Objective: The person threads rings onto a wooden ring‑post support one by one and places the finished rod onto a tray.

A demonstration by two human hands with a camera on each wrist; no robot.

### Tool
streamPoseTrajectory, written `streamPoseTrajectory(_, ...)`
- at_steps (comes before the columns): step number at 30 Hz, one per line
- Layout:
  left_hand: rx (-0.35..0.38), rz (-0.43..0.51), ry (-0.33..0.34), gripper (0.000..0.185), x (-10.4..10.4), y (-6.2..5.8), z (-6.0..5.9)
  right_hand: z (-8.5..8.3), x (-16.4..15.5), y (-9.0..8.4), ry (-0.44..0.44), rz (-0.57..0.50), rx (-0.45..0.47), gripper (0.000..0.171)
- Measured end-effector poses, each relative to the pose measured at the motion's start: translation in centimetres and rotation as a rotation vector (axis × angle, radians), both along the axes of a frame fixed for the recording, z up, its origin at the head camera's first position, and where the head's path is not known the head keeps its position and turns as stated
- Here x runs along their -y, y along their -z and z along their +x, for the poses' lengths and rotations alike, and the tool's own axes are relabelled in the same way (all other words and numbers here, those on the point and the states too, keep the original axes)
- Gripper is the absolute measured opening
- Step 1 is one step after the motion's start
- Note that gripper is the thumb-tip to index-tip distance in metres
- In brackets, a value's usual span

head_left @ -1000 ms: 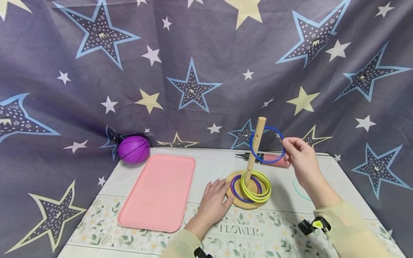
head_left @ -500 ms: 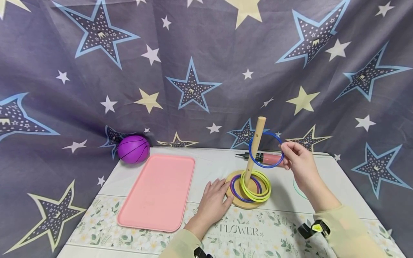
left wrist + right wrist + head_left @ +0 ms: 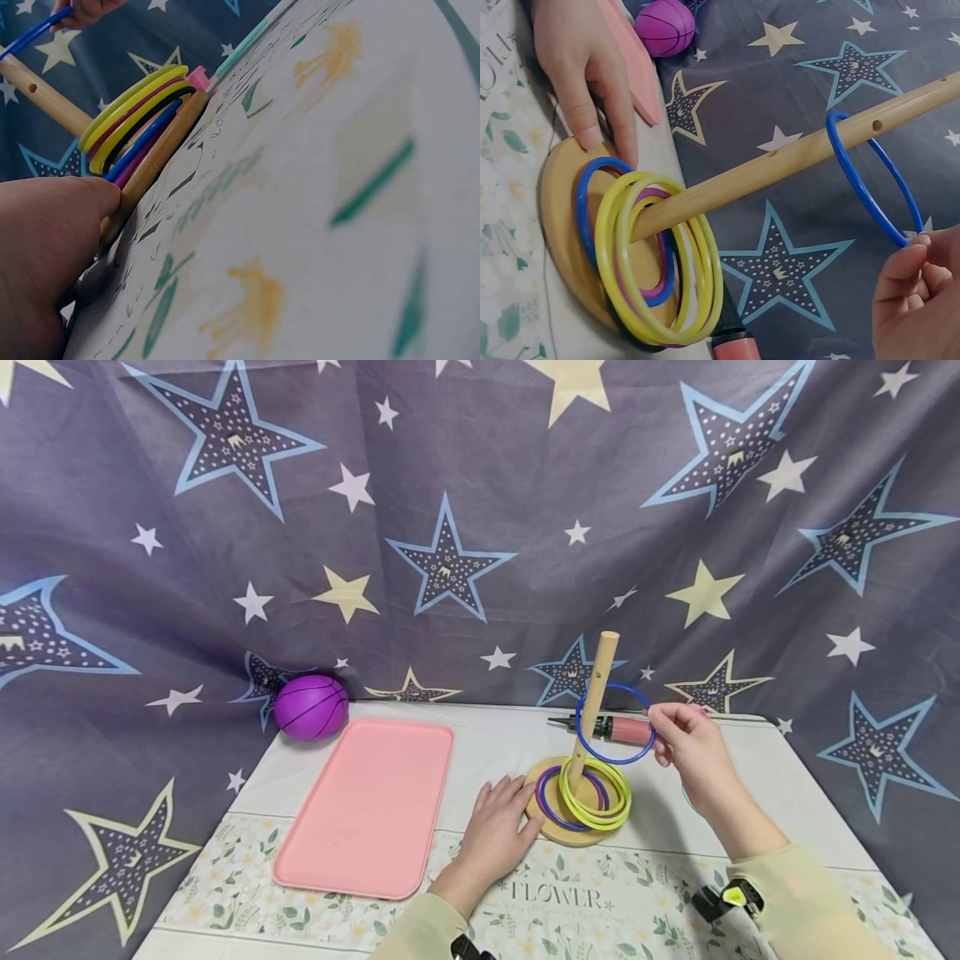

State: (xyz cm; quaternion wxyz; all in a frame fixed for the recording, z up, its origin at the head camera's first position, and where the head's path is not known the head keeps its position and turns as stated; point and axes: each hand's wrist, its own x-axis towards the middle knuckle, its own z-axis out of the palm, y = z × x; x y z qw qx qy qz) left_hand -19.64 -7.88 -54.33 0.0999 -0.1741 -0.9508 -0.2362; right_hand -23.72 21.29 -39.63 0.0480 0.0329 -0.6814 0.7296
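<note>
A: Closest to us, the left hand [image 3: 495,837] lies flat on the floral table mat [image 3: 360,918], fingers straight, fingertips [image 3: 607,135] touching the near-left edge of the wooden base [image 3: 551,831].

B: Holding nothing there?

A: Nothing gripped, just resting open against the base. On that base, around the foot of the wooden peg [image 3: 592,706], lies a stack of rings: yellow-green rings [image 3: 600,793] on top, a blue and a purple one under them.

B: And the other hand?

A: The right hand [image 3: 690,747] is up to the right of the peg, thumb and fingers pinching the right edge of a blue ring [image 3: 615,724]. The wrist view shows that ring threaded over the peg, high on the shaft, well above the stack, tilted rather than level.

B: So the two hands are apart?

A: Well apart, one on either side of the peg.

B: What else?

A: Left of the base, a pink tray [image 3: 371,806] lies flat. Behind the peg, a pink pump [image 3: 622,728] lies on its side. Farther back, left of the tray's far corner, a purple ball [image 3: 311,707] sits against the star-print curtain [image 3: 450,527].
</note>
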Motion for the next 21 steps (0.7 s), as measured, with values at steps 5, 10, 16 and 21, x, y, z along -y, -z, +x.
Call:
streamPoseTrajectory(5,-0.001,0.001,-0.001,0.056,0.0,0.0,0.0,0.0,-0.1,0.6,-0.005,0.015,0.014,0.012)
streamPoseTrajectory(10,-0.003,0.003,-0.002,0.056,0.0,0.0,0.0,0.0,-0.3,1.0,-0.017,0.056,0.027,0.010)
streamPoseTrajectory(16,-0.003,-0.004,-0.002,0.056,0.0,0.0,0.1,0.0,-0.2,1.4,-0.017,0.086,0.058,0.012)
streamPoseTrajectory(21,0.003,0.002,-0.003,0.056,0.0,-0.1,0.1,-0.1,-0.3,2.0,-0.016,0.126,0.083,0.011)
